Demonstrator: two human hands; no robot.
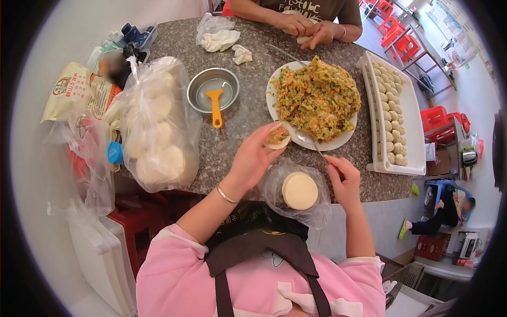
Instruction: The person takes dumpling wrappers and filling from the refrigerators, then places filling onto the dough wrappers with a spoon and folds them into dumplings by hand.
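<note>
A round wrapper point(278, 136) with some filling on it rests in my left hand point(257, 149), beside the near left rim of the plate. My right hand point(343, 177) grips the handle of a metal utensil point(318, 150), its far end at the plate's near edge. The white plate point(272, 100) bears a large heap of chopped orange and green filling point(317, 100). Between my forearms, a stack of round wrappers point(299, 190) sits on a clear plastic bag point(272, 185).
A white tray point(414, 142) of dumplings stands right. Left are a metal bowl point(196, 98) with a yellow-handled tool point(215, 108) and bagged wrappers point(161, 127). Across the table point(248, 42), another person's hands point(306, 29) hold dough. Farther right, a person point(446, 211) sits low.
</note>
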